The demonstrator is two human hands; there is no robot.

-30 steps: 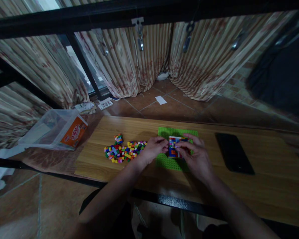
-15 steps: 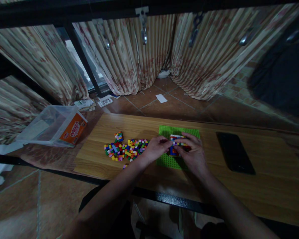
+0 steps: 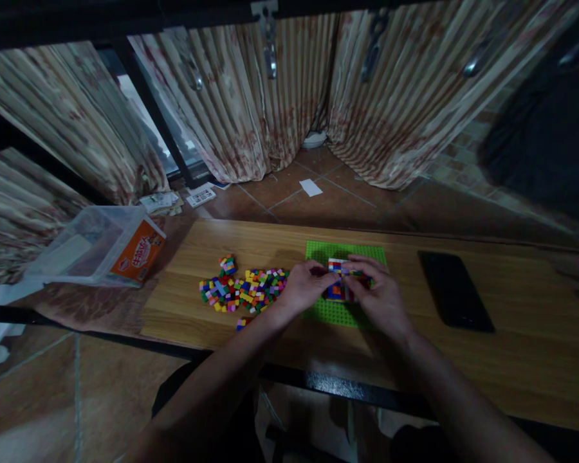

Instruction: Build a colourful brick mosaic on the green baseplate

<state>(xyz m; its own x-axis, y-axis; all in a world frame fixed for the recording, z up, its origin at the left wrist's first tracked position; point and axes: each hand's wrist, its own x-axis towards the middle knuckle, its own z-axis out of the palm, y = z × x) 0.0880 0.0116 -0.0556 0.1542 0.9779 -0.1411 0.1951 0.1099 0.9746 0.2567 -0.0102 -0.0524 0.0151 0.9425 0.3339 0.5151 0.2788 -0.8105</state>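
A structure of colourful toy building bricks (image 3: 334, 292), with white, red, blue and orange parts showing, stands on a green studded baseplate (image 3: 340, 315). My left hand (image 3: 306, 283) is at its left side, thumb and fingers drawn together against it; whatever small piece they pinch is hidden. From the right, my right hand (image 3: 374, 286) curls over the same structure, its thumb in front and fingers behind, covering much of it. To the left of my left hand lies a spread of loose toy bricks (image 3: 251, 289) in many colours.
A small brick cluster (image 3: 228, 263) sits behind the loose pile, another (image 3: 242, 323) in front. A black phone-like slab (image 3: 456, 290) lies right on the wooden table (image 3: 521, 347). Left of the table stands a clear plastic box (image 3: 96, 257) with an orange label.
My right thumb and fingers have shifted slightly over the brick structure, so more of its front left shows. My left hand stays at its left side. The camera view has shifted a little.
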